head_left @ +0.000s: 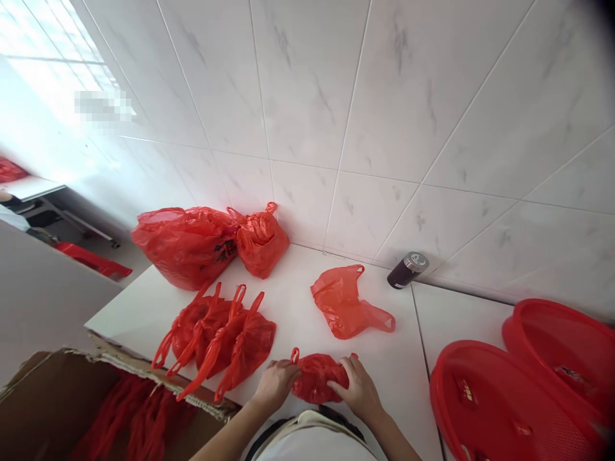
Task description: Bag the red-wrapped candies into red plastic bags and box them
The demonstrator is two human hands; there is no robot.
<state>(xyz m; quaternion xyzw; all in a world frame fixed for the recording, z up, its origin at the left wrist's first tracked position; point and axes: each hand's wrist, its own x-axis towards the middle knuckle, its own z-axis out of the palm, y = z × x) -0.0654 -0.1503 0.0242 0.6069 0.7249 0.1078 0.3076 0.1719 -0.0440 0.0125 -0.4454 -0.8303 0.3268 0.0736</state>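
Head view: red bags [254,339] lie left on the surface [298,282]; at near middle, the left hand [277,384] pinches one side of a filled bag [317,381], the right hand [359,389] holds its other side; red baskets [438,378] stand right.

Nearest red bag [316,379] partly behind fingers [288,370]

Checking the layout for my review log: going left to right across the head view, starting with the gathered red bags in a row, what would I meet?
Row of gathered red bags → left hand → red bag between the hands → right hand → dark cylinder with a silvery top → nearer red basket.
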